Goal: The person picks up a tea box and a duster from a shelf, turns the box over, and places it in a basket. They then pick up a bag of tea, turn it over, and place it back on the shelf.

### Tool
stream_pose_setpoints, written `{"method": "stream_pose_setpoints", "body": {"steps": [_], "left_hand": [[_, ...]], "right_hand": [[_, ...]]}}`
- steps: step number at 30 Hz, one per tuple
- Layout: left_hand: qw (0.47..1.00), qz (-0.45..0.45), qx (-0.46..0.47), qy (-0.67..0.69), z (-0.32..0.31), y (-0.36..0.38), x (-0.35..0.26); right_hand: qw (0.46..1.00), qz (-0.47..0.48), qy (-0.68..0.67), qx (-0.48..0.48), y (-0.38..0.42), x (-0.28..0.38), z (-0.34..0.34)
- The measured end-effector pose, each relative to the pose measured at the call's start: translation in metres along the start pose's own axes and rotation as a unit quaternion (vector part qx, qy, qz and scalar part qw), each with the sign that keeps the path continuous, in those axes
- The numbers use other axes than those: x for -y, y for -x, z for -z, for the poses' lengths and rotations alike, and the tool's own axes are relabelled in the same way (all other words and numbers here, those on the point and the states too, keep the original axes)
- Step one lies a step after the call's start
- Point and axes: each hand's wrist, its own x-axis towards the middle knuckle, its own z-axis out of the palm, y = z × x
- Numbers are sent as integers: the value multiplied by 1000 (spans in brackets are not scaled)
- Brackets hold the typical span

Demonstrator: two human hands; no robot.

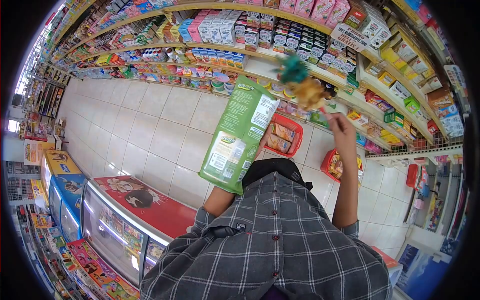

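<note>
Left hand (263, 141) gripping tall green plastic snack bag (239, 134), long axis upright. Right hand (339, 123) closed on feather duster (302, 85) (blurry), raised nearer the shelves (320, 72).

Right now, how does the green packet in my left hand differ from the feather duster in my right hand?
The green packet is a flat, printed bag with white label panels; the feather duster is a fluffy bunch of teal and brown feathers on a thin stick. The packet looks sharp, the duster blurred. The left hand grips the packet from behind; the right hand holds the duster's stick end. Both are held up toward the shelves.
</note>
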Motion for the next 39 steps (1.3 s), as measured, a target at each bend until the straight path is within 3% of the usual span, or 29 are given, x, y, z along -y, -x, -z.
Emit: {"method": "stream_pose_setpoints", "body": {"steps": [3,5,8,10,11,13,14,15,17,18,20,22,25,27,28,30,33,36,37,38,39], "left_hand": [[984,-41,22,-170,-4,-12,-3],[970,-49,44,-233,-11,-18,-2],[950,-81,34,-301,-17,-28,-7],[912,-157,-60,-373,-17,-27,-9],[927,-158,-63,-334,-21,-31,-5],[998,-55,3,42,-28,-42,8],[952,13,20,304,-34,-46,15],[859,70,28,507,-39,-49,22],[709,83,40,699,-47,-51,28],[661,82,49,744,-52,-51,28],[598,43,73,797,-58,-55,21],[508,2,106,854,-53,-61,4],[423,44,170,889,-52,-65,9],[354,17,231,906,-48,-72,4],[318,72,249,912,-45,-75,1],[347,90,285,889,-31,-84,-14],[517,155,135,831,-48,-89,-24],[461,85,224,855,-69,-99,-18],[555,105,187,804,-70,-97,-39],[642,133,156,739,-70,-94,-61],[656,160,164,719,-70,-95,-73]], "right_hand": [[995,7,-72,68,17,13,4],[966,52,-65,243,46,42,-12],[896,115,30,428,59,68,-31],[940,74,-45,329,42,28,-34],[955,53,-84,279,29,4,-32],[996,9,-60,73,3,-30,-10],[1000,-10,-18,7,-1,-42,7],[998,-27,24,-58,-5,-48,17],[996,-76,-38,-5,12,-15,24],[992,-104,-69,21,27,-1,21],[977,3,-141,157,53,14,-5],[942,63,-49,325,62,45,-15],[961,144,-24,237,40,-10,-24],[995,50,-22,82,10,-51,-10],[999,6,15,30,10,-50,-2],[991,-80,86,-71,6,-31,16],[986,54,-141,76,35,-18,5],[980,135,-32,142,50,-22,-5],[989,60,-55,124,46,-44,-5],[998,14,-59,32,44,-63,-3],[996,-31,-61,-59,41,-80,2]]}}
